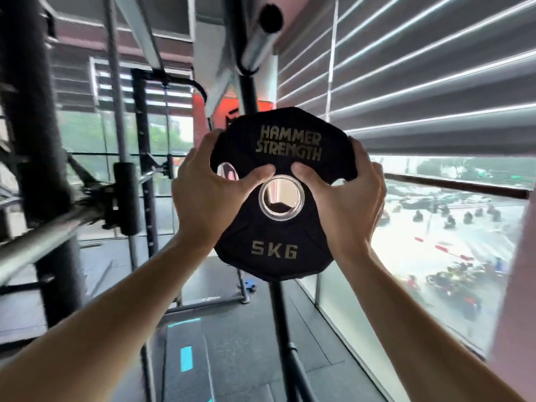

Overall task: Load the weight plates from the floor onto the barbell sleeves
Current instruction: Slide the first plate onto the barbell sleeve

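1. The weight plate (278, 195) is up in the air in front of us at arm's length, face toward us, held between both hands and clear of the floor (249, 358).
2. It is black, marked "HAMMER STRENGTH" above its metal-ringed centre hole and "5 KG" below; we see through the hole to the room behind.
3. Our left hand (214, 192) grips the plate's left side, fingers wrapped over the edge and thumb pressed flat on the face just above and left of the centre hole, beside a grip cut-out.
4. Our right hand (345, 198) closes on the right side the same way, its thumb on the face just above and right of the hole; the two thumb tips lie near each other without touching.
5. A barbell sleeve (261, 39), a bare steel tube with a dark end, juts toward us above the plate, well apart from it.
6. Behind the plate stands a black rack upright (246, 91).
7. At left another bar (37, 245) runs across a rack, blurred.
8. At right, window blinds (435, 76) hang above a view of a street.
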